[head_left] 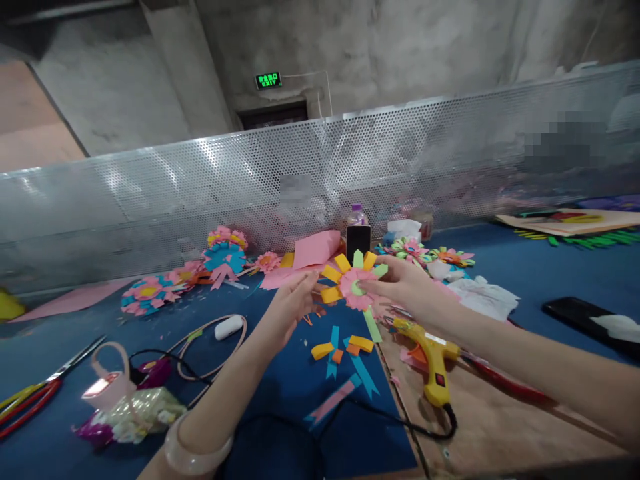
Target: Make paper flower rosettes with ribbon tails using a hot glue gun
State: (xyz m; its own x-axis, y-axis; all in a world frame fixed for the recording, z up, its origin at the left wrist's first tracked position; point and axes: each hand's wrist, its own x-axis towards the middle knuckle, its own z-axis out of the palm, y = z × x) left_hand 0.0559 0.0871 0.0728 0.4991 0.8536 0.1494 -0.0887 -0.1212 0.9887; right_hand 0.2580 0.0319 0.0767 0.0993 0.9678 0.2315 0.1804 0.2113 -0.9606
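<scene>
A paper flower (pixel 354 281) with yellow and green loops around a pink centre is held up above the blue table (pixel 280 393). My right hand (pixel 407 288) pinches it at the centre from the right. My left hand (pixel 294 303) touches its left edge, fingers curled toward the yellow loops. Loose yellow, orange and blue paper strips (pixel 345 352) lie on the table just below the flower.
A yellow glue gun (pixel 431 357) lies on a brown board (pixel 490 420) under my right forearm. Finished paper flowers (pixel 150 293) line the perforated metal wall. Scissors (pixel 35 390) lie far left, a black phone (pixel 580 313) far right, a bottle (pixel 357 217) behind.
</scene>
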